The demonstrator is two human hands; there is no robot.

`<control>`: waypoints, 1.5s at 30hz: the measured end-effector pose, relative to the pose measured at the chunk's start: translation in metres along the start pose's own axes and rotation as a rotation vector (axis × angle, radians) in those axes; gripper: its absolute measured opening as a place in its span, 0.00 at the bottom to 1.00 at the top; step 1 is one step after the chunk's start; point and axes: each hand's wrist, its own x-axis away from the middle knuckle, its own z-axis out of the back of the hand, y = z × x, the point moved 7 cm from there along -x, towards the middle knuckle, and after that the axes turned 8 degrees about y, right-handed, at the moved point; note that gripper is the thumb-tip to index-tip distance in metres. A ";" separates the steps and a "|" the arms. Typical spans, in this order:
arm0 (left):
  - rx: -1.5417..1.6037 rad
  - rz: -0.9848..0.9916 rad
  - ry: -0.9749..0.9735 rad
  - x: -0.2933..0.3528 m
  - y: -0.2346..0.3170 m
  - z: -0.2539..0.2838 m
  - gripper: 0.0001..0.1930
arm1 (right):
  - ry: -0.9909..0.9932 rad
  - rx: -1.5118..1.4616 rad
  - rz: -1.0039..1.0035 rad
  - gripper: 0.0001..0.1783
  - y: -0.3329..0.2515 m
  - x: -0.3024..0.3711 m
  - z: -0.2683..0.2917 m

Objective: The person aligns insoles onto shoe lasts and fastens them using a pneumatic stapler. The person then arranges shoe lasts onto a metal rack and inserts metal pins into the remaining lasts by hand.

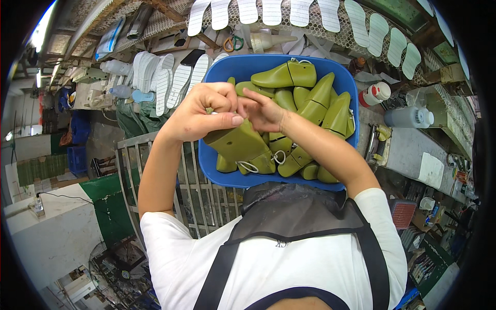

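Observation:
My left hand (209, 112) is over the left part of a blue tub, its fingers curled and its thumb pointing right. Whatever it grips is too hidden to name; a small white bit shows by the fingers. Close beside it, my right hand (264, 112) has its palm partly in sight and its fingers apart, some tips hidden near the left thumb. Directly below my left hand a green shoe last (240, 144) lies tilted, partly covered by that hand. More green shoe lasts (318, 106) fill the blue tub (347, 77), several with white cord loops.
Behind the tub, white insoles (271, 11) hang in a row along mesh, and stacked insoles (150, 72) stand at left. Scissors (237, 43) lie beyond the tub. A metal rack (194, 199) stands near left. A red-and-white container (374, 94) and a jug (408, 118) are at right.

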 end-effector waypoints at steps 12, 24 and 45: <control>-0.046 -0.091 -0.079 0.006 0.033 -0.009 0.19 | 0.087 0.470 -0.121 0.29 0.015 0.087 -0.004; 0.524 0.791 0.433 0.072 -0.177 -0.108 0.25 | 0.644 1.927 -0.070 0.31 -0.008 0.240 0.007; 1.915 0.251 -0.060 0.011 -0.166 -0.208 0.41 | 0.034 0.731 1.085 0.18 -0.034 0.204 -0.156</control>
